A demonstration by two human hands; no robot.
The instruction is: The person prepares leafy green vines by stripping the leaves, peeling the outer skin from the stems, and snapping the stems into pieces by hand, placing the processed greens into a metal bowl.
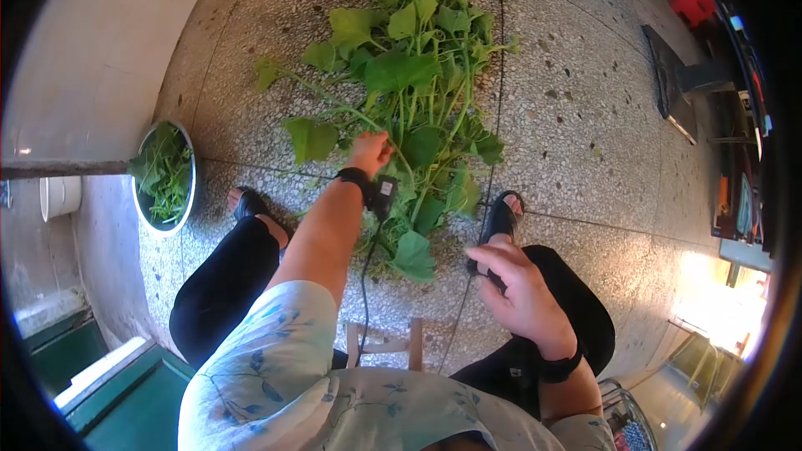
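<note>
A large heap of leafy green vines (405, 75) lies on the speckled floor in front of me, with broad leaves and long pale stems. My left hand (370, 153) reaches into the heap's left side, fingers closed round a vine stem (347, 108) that runs up and to the left. My right hand (518, 292) is held above my right knee, apart from the vines. Its thumb and fingers are partly bent with a gap between them, and I see nothing held there. Each wrist wears a black band; a cable hangs from the left one.
A white-rimmed basin (194, 175) with picked greens stands at the left by the wall. My sandalled feet flank the heap, and a wooden stool (415, 342) shows between my legs. A dark flat-based stand (668, 88) and cluttered shelving are at the right.
</note>
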